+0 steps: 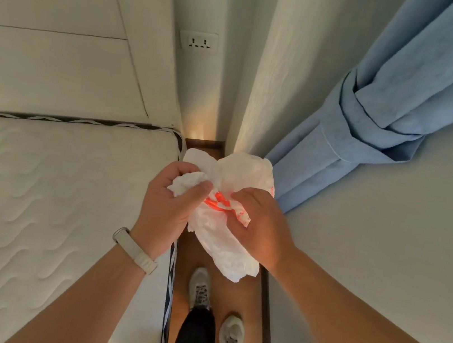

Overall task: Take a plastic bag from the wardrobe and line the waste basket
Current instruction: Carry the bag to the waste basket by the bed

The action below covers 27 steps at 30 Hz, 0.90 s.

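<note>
We hold the crumpled white plastic bag with orange print (226,200) between left hand (171,201) and right hand (258,223), both pinching its film, apparently to tease it open.

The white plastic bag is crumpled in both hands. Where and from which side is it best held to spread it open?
Probably the two loose flaps at its top, one hand from each side. The plastic bag hangs below as a closed pouch; the left hand grips a wad, the right hand pinches beside the orange print, so the free upper edges look like the mouth.
</note>
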Each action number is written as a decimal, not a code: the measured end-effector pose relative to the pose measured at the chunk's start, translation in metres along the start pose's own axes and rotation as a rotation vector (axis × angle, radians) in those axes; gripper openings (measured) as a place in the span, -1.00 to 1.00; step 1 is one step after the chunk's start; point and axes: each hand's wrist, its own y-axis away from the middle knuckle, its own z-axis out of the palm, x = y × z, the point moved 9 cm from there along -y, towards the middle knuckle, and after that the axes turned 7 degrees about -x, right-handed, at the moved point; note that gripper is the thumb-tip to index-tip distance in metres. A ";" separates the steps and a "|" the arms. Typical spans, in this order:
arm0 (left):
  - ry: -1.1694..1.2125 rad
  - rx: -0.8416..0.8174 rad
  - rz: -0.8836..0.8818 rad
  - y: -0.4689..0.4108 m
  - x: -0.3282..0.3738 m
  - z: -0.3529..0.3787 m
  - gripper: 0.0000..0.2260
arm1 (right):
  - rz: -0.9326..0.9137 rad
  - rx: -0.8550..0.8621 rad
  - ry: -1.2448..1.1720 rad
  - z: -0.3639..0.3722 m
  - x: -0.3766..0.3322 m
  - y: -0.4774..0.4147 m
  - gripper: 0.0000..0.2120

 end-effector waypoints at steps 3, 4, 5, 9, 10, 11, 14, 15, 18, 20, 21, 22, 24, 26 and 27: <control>-0.017 -0.044 -0.032 -0.034 -0.028 -0.007 -0.85 | 0.038 0.009 0.000 0.021 0.021 -0.021 -0.76; -0.016 -0.054 -0.044 -0.043 -0.038 -0.008 -0.84 | 0.057 0.011 -0.010 0.028 0.028 -0.027 -0.78; -0.012 -0.058 -0.057 -0.052 -0.048 -0.010 -0.84 | 0.077 0.007 -0.018 0.036 0.035 -0.031 -0.79; -0.033 -0.073 -0.085 -0.080 -0.092 -0.014 -0.82 | 0.146 -0.046 -0.050 0.074 0.070 -0.045 -0.79; -0.043 -0.071 -0.088 -0.086 -0.104 -0.014 -0.82 | 0.156 -0.055 -0.053 0.085 0.080 -0.047 -0.79; -0.052 -0.060 -0.094 -0.091 -0.116 -0.015 -0.82 | 0.164 -0.067 -0.057 0.096 0.089 -0.048 -0.79; -0.088 -0.043 -0.084 -0.104 -0.154 -0.015 -0.83 | 0.142 -0.069 -0.068 0.132 0.115 -0.050 -0.79; -0.101 -0.049 -0.078 -0.108 -0.167 -0.012 -0.84 | 0.132 -0.054 -0.069 0.144 0.124 -0.049 -0.78; -0.164 -0.058 -0.043 -0.121 -0.206 -0.005 -0.85 | 0.115 -0.039 -0.076 0.182 0.157 -0.044 -0.77; -0.214 -0.073 -0.013 -0.130 -0.236 0.001 -0.84 | 0.084 -0.050 -0.066 0.212 0.181 -0.042 -0.79; -0.229 -0.082 -0.005 -0.135 -0.252 0.004 -0.84 | 0.074 -0.052 -0.064 0.228 0.194 -0.040 -0.80; -0.245 -0.092 -0.001 -0.139 -0.269 0.007 -0.83 | 0.066 -0.052 -0.072 0.243 0.206 -0.039 -0.82; -0.288 -0.128 0.004 -0.149 -0.302 0.013 -0.81 | 0.069 -0.048 -0.086 0.271 0.231 -0.037 -0.83; -0.304 -0.170 -0.001 -0.157 -0.333 0.020 -0.83 | 0.099 -0.040 -0.088 0.298 0.259 -0.033 -0.85; -0.298 -0.186 -0.004 -0.160 -0.349 0.024 -0.84 | 0.114 -0.034 -0.082 0.310 0.272 -0.031 -0.86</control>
